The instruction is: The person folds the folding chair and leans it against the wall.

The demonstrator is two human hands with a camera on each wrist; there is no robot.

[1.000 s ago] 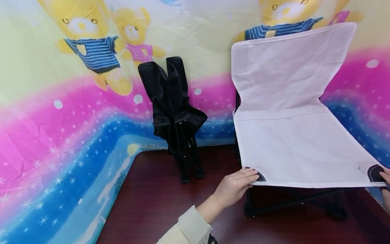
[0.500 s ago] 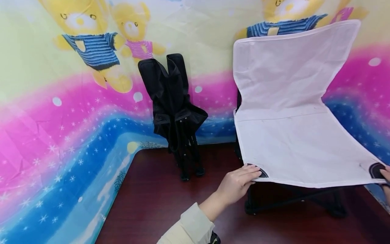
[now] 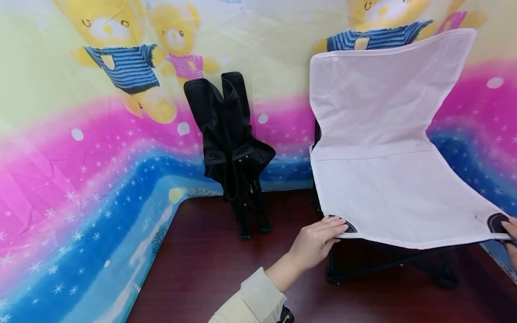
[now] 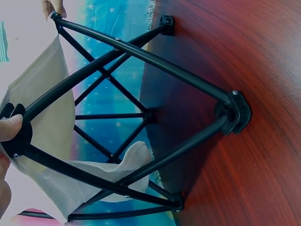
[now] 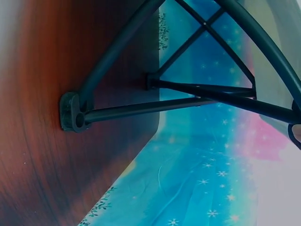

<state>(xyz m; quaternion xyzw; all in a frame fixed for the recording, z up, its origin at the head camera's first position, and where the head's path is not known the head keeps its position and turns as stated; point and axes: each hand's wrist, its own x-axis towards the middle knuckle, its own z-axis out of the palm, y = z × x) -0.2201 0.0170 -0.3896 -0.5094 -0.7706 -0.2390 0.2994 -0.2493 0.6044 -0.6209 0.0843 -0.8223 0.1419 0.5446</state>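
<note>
The surface point(image 3: 194, 269) carries the unfolded white chair point(image 3: 375, 188) at right; pulling unevenly could, I judge, tip or skid it, as the surface's right edge runs close by; moving room lies leftward, in front of the folded black chair point(image 3: 226, 121); the fingers of my left hand point(image 3: 313, 244) and right hand point(image 3: 512, 229) pinch the white chair's front corners point(image 3: 350, 228)

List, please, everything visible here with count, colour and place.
Open chair: 1, white, right half of head view
Chair frame: 1, black, under the fabric
Corner patches: 2, black, open chair's front corners
Folded chair: 1, black, left of the open chair
Table: 1, red-brown, under both chairs
Printed cloth: 1, multicoloured, behind the table
Sleeve: 1, cream, left arm
Wrist item: 1, black, below sleeve, mostly hidden
Left hand and right hand: 2, bare, gripping front corners
</note>
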